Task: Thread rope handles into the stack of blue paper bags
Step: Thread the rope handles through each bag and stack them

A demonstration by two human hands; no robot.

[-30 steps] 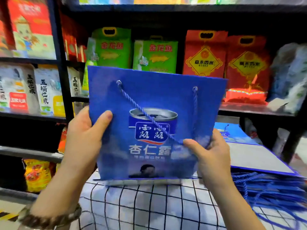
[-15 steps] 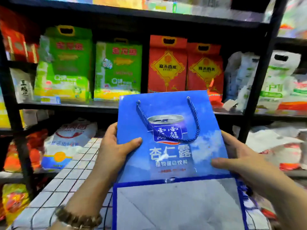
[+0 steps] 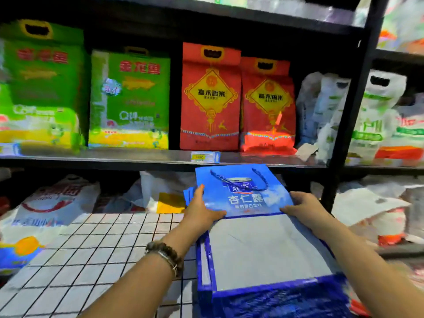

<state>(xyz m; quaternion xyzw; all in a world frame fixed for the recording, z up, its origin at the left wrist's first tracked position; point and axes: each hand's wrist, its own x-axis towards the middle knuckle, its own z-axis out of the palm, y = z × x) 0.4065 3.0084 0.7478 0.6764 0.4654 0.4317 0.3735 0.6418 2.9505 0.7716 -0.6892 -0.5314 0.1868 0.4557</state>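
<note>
A blue paper bag [image 3: 243, 196] with a blue rope handle [image 3: 238, 180] threaded through its top lies low and flat at the far end of the checked table. My left hand [image 3: 202, 210] grips its lower left corner, thumb on the printed face. My right hand [image 3: 305, 205] holds its right edge. Edges of other blue bags [image 3: 188, 195] peek out beneath it on the left. Nearer to me lies the stack of flat blue bags [image 3: 263, 246], grey bottom flap up. A blurred heap of blue ropes [image 3: 286, 301] covers the stack's near end.
The white checked tablecloth [image 3: 96, 253] spreads to the left. A black shelf [image 3: 160, 157] behind carries green and red rice packs. White sacks [image 3: 52, 203] sit below it, and a black upright post [image 3: 344, 134] stands at the right.
The handled bag went from upright in front of me to lying low at the table's far end. Both hands moved forward and down with it.
</note>
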